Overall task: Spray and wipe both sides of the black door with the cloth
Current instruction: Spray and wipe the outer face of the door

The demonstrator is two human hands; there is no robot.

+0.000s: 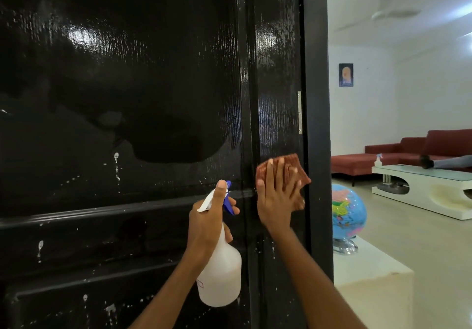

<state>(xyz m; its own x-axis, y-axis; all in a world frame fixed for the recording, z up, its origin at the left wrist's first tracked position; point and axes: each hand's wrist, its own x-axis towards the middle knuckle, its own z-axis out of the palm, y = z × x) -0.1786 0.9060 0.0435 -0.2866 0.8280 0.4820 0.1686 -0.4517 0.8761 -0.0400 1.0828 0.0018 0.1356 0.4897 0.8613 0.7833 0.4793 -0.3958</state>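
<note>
The glossy black door (127, 86) fills the left and middle of the view, with white spray drops on its lower panels. My left hand (208, 224) grips a white spray bottle (221, 277) by the neck, its blue trigger and nozzle pointing at the door. My right hand (275, 201) lies flat with fingers spread, pressing a reddish-brown cloth (293, 166) against the door's right stile, just below a metal latch plate (299, 113). The door's edge (318, 124) stands to the right of the cloth.
Past the door's edge is a room with a globe (347, 211) on a low white block (378, 277), a white coffee table (421, 188) carrying another spray bottle (377, 160), and a red sofa (408, 150) where someone's leg rests.
</note>
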